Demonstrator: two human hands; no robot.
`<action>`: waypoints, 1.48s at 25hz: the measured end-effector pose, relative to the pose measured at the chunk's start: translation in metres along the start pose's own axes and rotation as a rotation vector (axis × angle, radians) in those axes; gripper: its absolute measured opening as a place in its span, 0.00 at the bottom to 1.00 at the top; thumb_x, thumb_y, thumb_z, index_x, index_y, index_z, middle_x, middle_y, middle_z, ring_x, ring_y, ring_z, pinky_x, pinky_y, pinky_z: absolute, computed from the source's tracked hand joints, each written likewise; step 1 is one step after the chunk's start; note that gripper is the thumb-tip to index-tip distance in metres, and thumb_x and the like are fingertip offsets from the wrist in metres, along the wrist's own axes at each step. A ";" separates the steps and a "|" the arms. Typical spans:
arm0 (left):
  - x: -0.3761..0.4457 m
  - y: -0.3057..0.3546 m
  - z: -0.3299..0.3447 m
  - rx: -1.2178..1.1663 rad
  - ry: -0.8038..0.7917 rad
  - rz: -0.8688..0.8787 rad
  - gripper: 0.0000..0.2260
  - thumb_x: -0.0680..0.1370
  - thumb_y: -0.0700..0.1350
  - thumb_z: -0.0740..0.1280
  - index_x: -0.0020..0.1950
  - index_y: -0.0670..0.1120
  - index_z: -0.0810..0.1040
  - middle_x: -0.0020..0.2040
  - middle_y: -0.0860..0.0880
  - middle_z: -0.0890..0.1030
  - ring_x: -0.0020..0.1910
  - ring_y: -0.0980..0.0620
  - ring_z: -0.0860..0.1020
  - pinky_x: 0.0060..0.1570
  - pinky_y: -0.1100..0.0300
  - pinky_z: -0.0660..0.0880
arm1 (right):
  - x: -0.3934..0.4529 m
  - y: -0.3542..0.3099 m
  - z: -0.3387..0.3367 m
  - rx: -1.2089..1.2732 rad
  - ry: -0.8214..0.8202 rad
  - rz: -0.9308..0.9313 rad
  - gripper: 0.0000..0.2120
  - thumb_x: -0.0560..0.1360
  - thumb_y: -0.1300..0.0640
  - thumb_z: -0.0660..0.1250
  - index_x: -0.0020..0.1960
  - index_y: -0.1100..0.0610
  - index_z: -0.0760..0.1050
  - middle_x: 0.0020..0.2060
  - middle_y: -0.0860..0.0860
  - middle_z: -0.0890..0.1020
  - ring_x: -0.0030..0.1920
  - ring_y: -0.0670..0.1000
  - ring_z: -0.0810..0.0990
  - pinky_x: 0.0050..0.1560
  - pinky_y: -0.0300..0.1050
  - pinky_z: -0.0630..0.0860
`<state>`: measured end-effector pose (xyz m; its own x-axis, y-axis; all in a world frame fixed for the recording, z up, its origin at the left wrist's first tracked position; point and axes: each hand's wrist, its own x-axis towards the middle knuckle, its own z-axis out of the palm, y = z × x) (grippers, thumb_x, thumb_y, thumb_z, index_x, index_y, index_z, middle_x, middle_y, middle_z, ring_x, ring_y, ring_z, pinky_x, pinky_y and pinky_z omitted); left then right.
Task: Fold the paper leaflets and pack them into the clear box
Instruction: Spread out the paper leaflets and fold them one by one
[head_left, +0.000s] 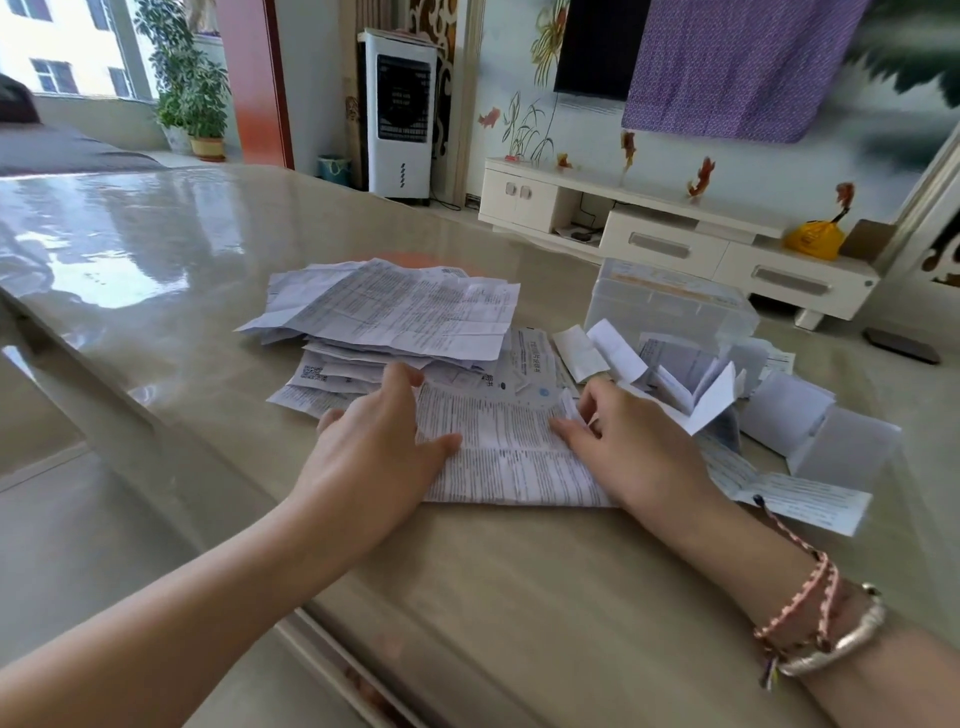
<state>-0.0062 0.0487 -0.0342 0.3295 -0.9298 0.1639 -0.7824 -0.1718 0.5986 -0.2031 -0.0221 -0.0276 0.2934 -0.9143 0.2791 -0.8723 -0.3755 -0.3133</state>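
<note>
Head view: both hands, left hand (371, 447) and right hand (631, 441), press a printed leaflet (506, 452), text unreadable.

The leaflet's (511, 447) print is too small to read; its left edge hides under the left hand (371, 447), its right edge under the right hand (636, 441).

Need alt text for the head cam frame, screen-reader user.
Two bare hands, left hand and right hand, press a printed leaflet flat on a glossy table. A pile of unfolded leaflets lies behind it; the clear box and folded leaflets sit to the right.
</note>
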 end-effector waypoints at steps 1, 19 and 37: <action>-0.003 0.001 0.000 0.075 0.050 0.060 0.22 0.77 0.58 0.63 0.66 0.53 0.60 0.39 0.49 0.77 0.51 0.44 0.77 0.56 0.53 0.65 | 0.000 0.001 0.001 -0.007 0.006 -0.001 0.14 0.77 0.42 0.62 0.41 0.51 0.66 0.33 0.46 0.74 0.36 0.46 0.73 0.30 0.41 0.64; -0.010 0.008 -0.001 0.671 0.130 0.248 0.12 0.80 0.50 0.58 0.61 0.57 0.74 0.52 0.54 0.79 0.57 0.50 0.73 0.56 0.54 0.58 | 0.006 -0.003 0.003 -0.111 0.016 -0.032 0.16 0.78 0.42 0.60 0.46 0.55 0.68 0.35 0.48 0.75 0.38 0.51 0.76 0.35 0.45 0.69; -0.017 0.026 0.013 0.697 -0.037 0.220 0.31 0.75 0.70 0.47 0.62 0.47 0.69 0.61 0.48 0.74 0.64 0.47 0.69 0.64 0.52 0.60 | -0.041 -0.025 0.003 -0.255 0.135 -0.348 0.16 0.70 0.43 0.55 0.48 0.56 0.64 0.46 0.53 0.70 0.46 0.56 0.71 0.41 0.47 0.65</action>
<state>-0.0396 0.0559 -0.0319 0.1176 -0.9750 0.1884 -0.9871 -0.1355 -0.0848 -0.1920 0.0249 -0.0341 0.5473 -0.7059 0.4495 -0.8041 -0.5925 0.0487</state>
